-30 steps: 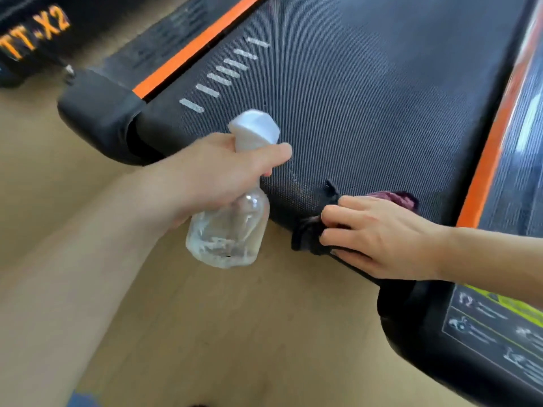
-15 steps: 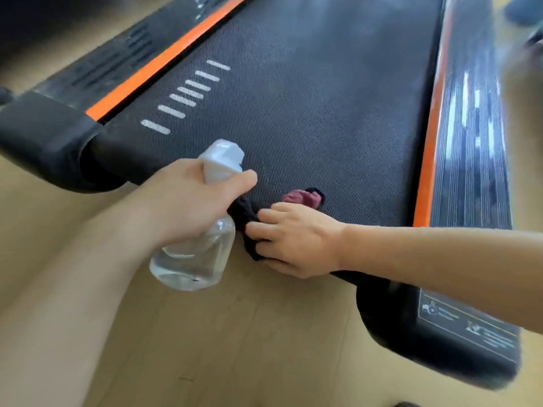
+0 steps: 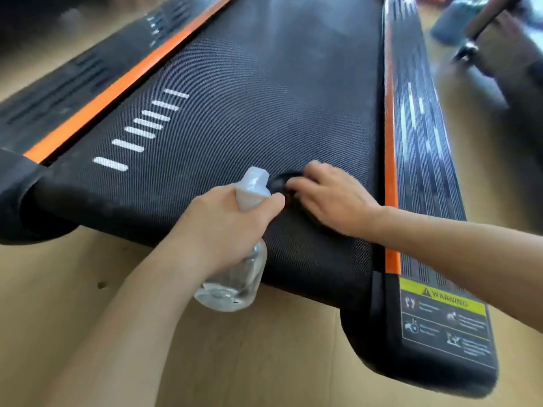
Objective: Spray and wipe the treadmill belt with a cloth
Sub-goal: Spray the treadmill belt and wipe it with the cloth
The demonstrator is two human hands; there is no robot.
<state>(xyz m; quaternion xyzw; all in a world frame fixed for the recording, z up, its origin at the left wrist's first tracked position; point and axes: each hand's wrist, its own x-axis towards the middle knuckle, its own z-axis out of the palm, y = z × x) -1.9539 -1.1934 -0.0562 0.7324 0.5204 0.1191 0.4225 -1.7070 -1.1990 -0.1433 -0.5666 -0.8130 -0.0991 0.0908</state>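
Observation:
The black textured treadmill belt (image 3: 249,98) with white dash marks runs away from me. My left hand (image 3: 223,227) grips a clear spray bottle (image 3: 235,286) with a white spray head, held over the belt's near end. Just right of it, my right hand (image 3: 332,198) presses a dark cloth (image 3: 280,180) onto the belt; most of the cloth is hidden under the fingers.
Orange strips and black side rails (image 3: 423,142) flank the belt. A yellow warning sticker (image 3: 443,298) sits on the near right end cap. Wooden floor (image 3: 235,362) lies below me. Blurred equipment (image 3: 499,39) stands at the far right.
My right hand slid the cloth from the belt's rear edge up onto the belt surface. The view shifted so more of the right rail shows. The bottle stays in my left hand.

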